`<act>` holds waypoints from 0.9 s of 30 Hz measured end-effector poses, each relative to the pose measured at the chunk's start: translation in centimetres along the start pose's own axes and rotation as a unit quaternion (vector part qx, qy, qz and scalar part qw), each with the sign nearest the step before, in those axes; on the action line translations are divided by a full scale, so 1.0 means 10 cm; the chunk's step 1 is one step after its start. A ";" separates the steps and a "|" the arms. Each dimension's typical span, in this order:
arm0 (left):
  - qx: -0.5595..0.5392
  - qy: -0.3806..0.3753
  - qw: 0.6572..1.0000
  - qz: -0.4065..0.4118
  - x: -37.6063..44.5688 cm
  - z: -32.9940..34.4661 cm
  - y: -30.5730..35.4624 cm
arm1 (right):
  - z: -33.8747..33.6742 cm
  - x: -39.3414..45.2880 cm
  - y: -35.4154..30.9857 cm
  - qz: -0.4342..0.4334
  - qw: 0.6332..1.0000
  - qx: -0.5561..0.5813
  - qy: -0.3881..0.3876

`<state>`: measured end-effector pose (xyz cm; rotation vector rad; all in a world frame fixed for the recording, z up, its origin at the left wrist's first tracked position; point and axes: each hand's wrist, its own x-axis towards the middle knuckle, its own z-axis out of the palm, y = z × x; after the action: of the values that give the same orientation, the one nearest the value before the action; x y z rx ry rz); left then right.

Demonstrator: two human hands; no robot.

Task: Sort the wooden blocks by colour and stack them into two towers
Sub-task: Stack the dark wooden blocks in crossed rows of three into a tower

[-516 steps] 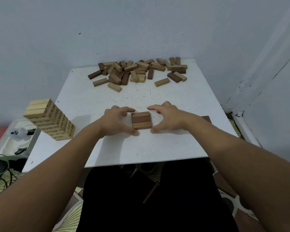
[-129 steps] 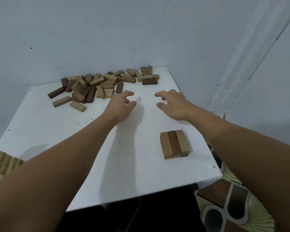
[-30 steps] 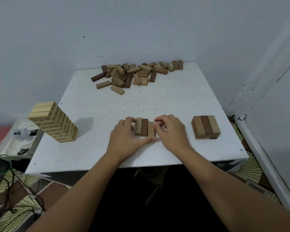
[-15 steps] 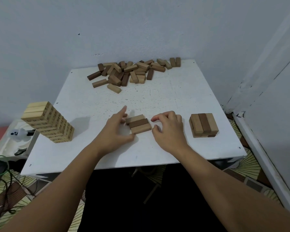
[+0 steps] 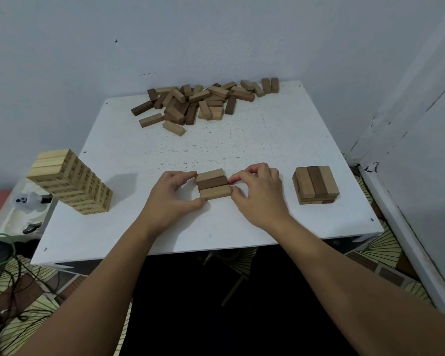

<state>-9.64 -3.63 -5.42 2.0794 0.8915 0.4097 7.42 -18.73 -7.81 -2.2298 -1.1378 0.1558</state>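
Three blocks point(image 5: 213, 184) lie side by side, pinched between the left hand point(image 5: 171, 195) and right hand point(image 5: 258, 191) mid-table.

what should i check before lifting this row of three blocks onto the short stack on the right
1. Row of three blocks flush, side by side: ok, though slightly angled on the table.
2. Left hand grip on the row's left end: ok, fingers curled against it.
3. Right hand grip on the right end: ok, fingertips pinch it.
4. Short stack top level: ok, looks flat.
5. Row crosswise to the stack's top layer: ok, roughly.
6. Colour sorting: not ok, one dark block sits between two light ones.
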 end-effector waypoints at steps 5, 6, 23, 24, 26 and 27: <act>0.001 -0.004 1.000 -0.001 -0.01 -0.03 0.00 | 0.00 0.00 0.00 -0.002 1.000 0.003 -0.003; -0.003 -0.006 1.000 -0.002 -0.01 -0.03 0.00 | 0.00 -0.01 0.00 -0.002 1.000 0.004 -0.005; -0.014 0.012 1.000 -0.007 -0.03 0.00 0.00 | -0.03 -0.04 -0.03 0.011 0.999 0.038 -0.006; -0.010 0.012 1.000 -0.005 -0.03 0.00 0.00 | -0.03 -0.04 -0.03 0.009 0.999 0.036 -0.007; -0.006 0.012 1.000 0.002 -0.02 0.00 0.00 | -0.03 -0.03 -0.02 0.006 0.999 0.031 -0.009; -0.008 0.012 1.000 0.004 -0.02 -0.01 0.00 | -0.03 -0.03 -0.02 0.005 1.000 0.029 -0.009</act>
<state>-9.82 -3.72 -5.40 2.0687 0.8913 0.4451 7.17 -18.98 -7.51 -2.1864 -1.1186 0.2107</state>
